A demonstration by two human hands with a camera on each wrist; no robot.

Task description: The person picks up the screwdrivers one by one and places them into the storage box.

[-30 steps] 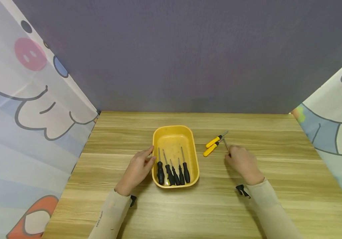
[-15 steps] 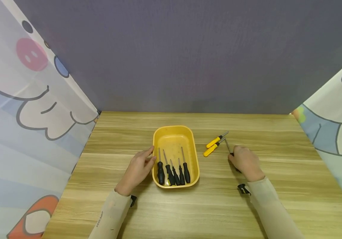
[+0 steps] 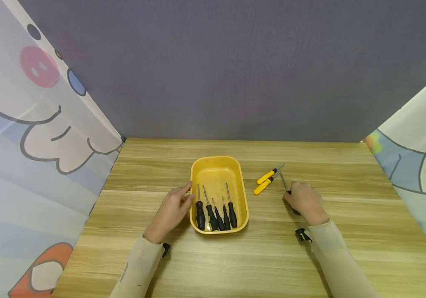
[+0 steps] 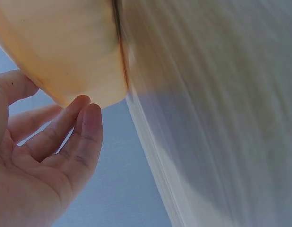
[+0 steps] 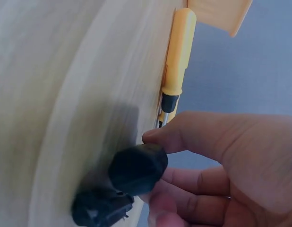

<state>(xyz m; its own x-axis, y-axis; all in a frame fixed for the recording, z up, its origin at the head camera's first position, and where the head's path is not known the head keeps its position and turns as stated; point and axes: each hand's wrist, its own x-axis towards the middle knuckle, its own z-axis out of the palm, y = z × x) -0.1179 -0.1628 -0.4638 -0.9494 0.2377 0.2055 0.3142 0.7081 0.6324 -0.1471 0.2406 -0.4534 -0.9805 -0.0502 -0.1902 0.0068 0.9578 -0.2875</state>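
Head view is showing the left hand [image 3: 170, 209] resting straight fingers against the yellow tray [image 3: 218, 169] while the right hand [image 3: 304, 201] is curling its fingers around a black screwdriver [image 3: 284, 184] beside two yellow screwdrivers [image 3: 266, 180].

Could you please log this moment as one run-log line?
left hand: touches yellow tray | right hand: grips black-handled screwdriver | tray: five screwdrivers | table: two yellow screwdrivers

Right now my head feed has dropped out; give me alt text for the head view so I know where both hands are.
The right hand grips a black-handled screwdriver on the wooden table, beside two yellow-handled screwdrivers. The left hand rests open against the left wall of a yellow tray that holds five black-handled screwdrivers.
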